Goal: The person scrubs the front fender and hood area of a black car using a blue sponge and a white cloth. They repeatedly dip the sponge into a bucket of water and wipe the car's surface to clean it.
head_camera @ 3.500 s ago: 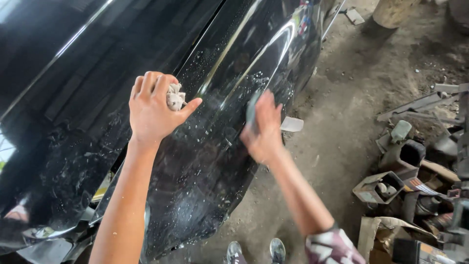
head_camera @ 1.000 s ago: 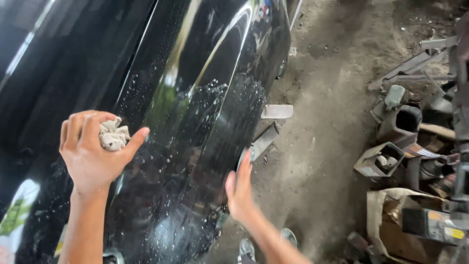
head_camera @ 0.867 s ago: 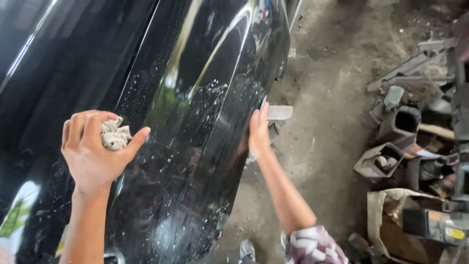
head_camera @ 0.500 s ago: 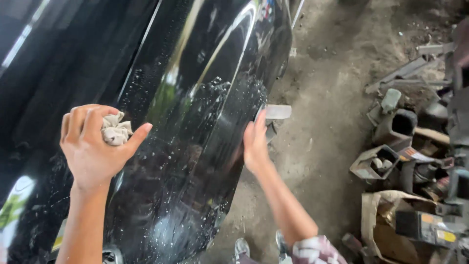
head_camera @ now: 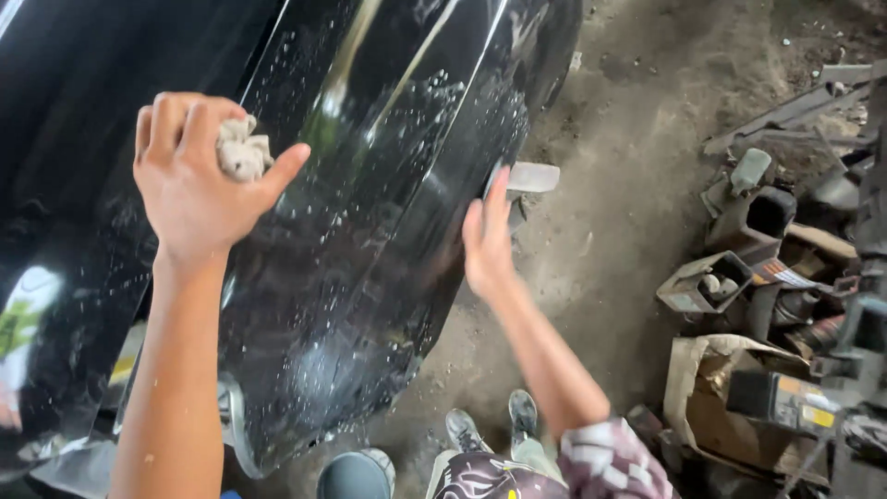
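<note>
Left hand [head_camera: 199, 180] grips a crumpled pale rag [head_camera: 242, 148] against a glossy black car panel [head_camera: 370, 231] speckled with droplets; right hand [head_camera: 488, 236], fingers flat and together, presses the panel's right edge; scrap metal parts [head_camera: 767, 268] lie on the dirt floor [head_camera: 610, 111].

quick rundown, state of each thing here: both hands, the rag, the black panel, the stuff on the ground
left hand: raised against the panel, fingers closed around the rag
rag: crumpled, bunched in the left hand
right hand: open, flat on the panel's right edge
black car panel: glossy, wet, speckled with droplets
dirt floor: dusty
metal scrap pile: jumbled on the floor to the right
cardboard box: torn, crumpled
</note>
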